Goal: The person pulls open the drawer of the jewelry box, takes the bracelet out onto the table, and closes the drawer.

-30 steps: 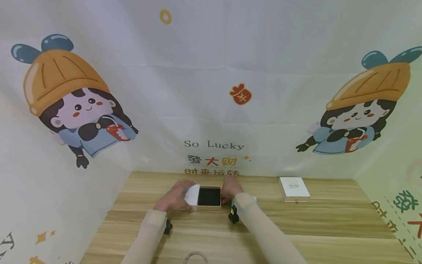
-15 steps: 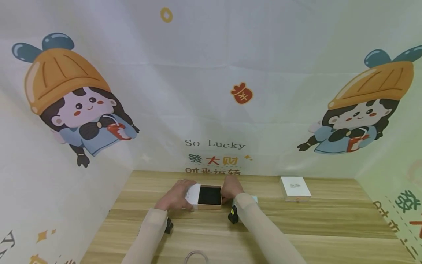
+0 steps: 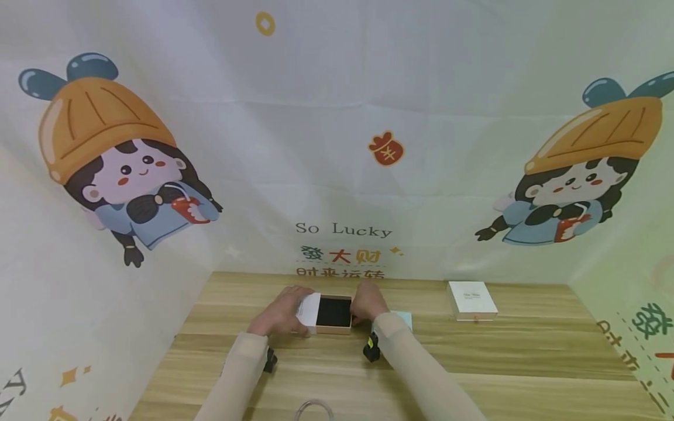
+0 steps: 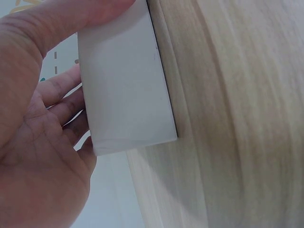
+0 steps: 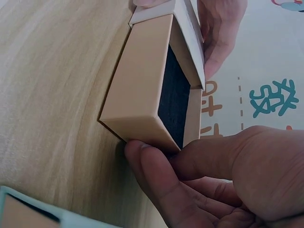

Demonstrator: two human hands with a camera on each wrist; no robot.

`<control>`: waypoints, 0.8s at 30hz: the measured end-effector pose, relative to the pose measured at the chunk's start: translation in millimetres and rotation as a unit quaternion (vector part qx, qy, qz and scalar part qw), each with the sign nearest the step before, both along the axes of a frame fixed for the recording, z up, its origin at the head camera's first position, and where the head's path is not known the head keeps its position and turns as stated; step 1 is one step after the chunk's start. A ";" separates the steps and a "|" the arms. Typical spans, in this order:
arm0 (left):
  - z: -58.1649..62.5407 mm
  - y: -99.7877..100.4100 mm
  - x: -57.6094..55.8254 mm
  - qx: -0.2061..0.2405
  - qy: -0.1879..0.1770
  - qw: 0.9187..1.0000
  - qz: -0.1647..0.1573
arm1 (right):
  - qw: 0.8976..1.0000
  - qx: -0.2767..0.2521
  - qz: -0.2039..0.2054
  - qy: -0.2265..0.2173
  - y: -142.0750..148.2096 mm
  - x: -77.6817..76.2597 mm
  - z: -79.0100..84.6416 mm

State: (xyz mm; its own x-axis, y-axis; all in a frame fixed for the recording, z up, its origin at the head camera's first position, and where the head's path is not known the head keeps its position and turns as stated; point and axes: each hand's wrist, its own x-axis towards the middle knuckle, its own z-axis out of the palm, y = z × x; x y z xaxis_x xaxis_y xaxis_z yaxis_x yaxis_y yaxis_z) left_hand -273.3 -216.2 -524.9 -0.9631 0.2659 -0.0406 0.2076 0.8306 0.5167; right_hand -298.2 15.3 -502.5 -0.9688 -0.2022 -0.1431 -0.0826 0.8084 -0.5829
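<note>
A drawer-style gift box lies on the table, its white sleeve (image 3: 308, 311) on the left and its tan inner drawer (image 5: 137, 71) sticking out to the right. Black lining (image 3: 334, 312) shows inside the drawer. My left hand (image 3: 281, 313) grips the sleeve, thumb along one side and fingers behind the other, as the left wrist view shows. At the drawer's end wall is my right hand (image 3: 370, 301), its thumb and bent fingers (image 5: 161, 173) drawn together against the wall's middle. What lies between those fingertips is hidden.
A mint-green box (image 3: 404, 318) sits partly behind the right wrist. Farther right stands a white box (image 3: 472, 301) with small lettering. Near the table's front edge lies a clear ring-shaped object (image 3: 314, 406). A printed cloth (image 3: 432, 204) walls the back and sides.
The right hand has shifted slightly left, and the drawer juts out a little less from the sleeve. More of the mint-green box shows. The left hand keeps its hold.
</note>
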 end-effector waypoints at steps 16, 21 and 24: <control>-1.9 0.0 -0.5 0.006 0.003 1.000 -0.003 | 0.999 -0.032 -0.008 0.011 -2.9 6.2 -7.2; -2.4 -0.6 -1.0 0.008 0.001 1.000 -0.002 | 0.998 -0.055 -0.010 0.022 -4.3 7.0 -12.1; -3.5 -0.9 -1.9 0.009 -0.001 1.000 0.001 | 0.998 -0.060 -0.011 0.027 -5.0 8.2 -14.0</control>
State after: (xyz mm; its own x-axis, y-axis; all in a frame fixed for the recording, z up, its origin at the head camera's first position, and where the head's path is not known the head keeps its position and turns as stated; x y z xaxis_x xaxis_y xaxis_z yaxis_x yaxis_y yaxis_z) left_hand -275.2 -217.0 -528.4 -0.9638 0.2638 -0.0385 0.2038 0.8222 0.5315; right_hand -289.9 10.4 -516.5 -0.9789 -0.1933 -0.0668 -0.0994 0.7349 -0.6709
